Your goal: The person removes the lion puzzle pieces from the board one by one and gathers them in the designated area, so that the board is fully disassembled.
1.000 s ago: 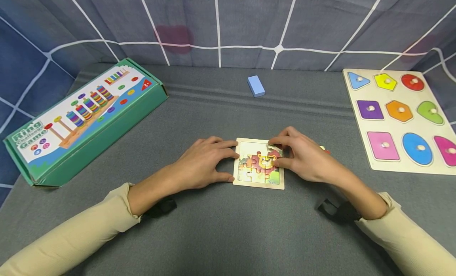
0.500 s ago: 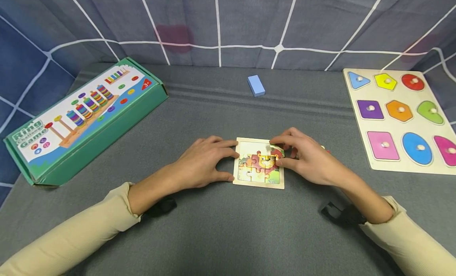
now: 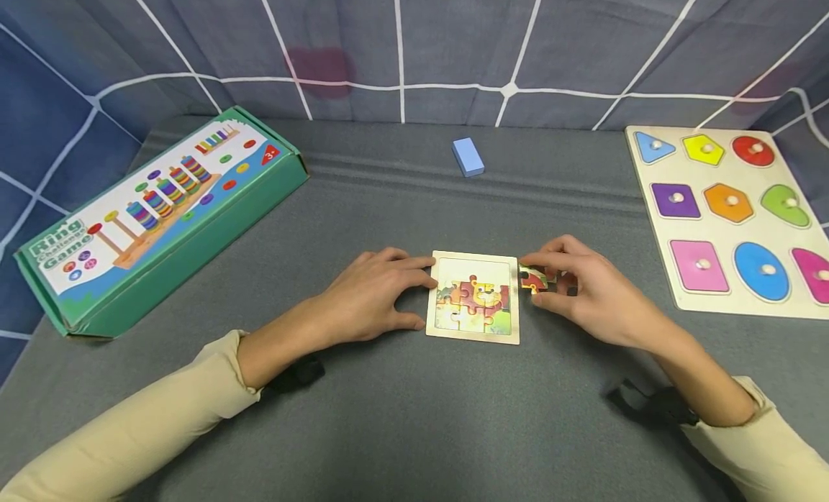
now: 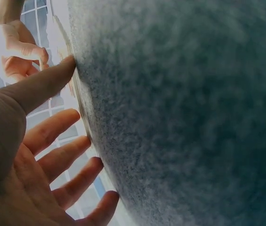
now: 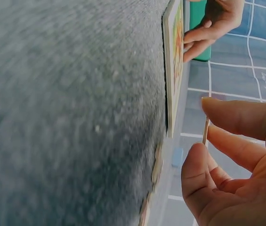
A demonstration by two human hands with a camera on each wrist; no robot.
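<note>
A square wooden jigsaw tray [image 3: 471, 337] lies flat on the grey cloth. Joined pieces showing a yellow lion-like face [image 3: 484, 295] fill its lower part, while bare board shows along the top. My left hand [image 3: 363, 297] touches the tray's left edge with thumb and fingertips, the fingers fairly straight and spread. Just beyond the right edge, my right hand [image 3: 592, 290] pinches a red and green jigsaw piece [image 3: 532, 279] between thumb and fingers. The right wrist view shows this piece [image 5: 206, 132] edge-on, raised off the cloth.
Loose flat pieces [image 5: 157, 162] lie near the tray in the right wrist view. A green ring game box [image 3: 194, 250] is at left, a blue block [image 3: 468, 157] at the back. A knobbed shape board [image 3: 660, 250] stands at right, and a checked curtain [image 3: 363, 49] hangs behind.
My right hand has lifted the red and green piece out of the tray's upper right and moved it right, past the edge. My left hand stays at the tray's left edge.
</note>
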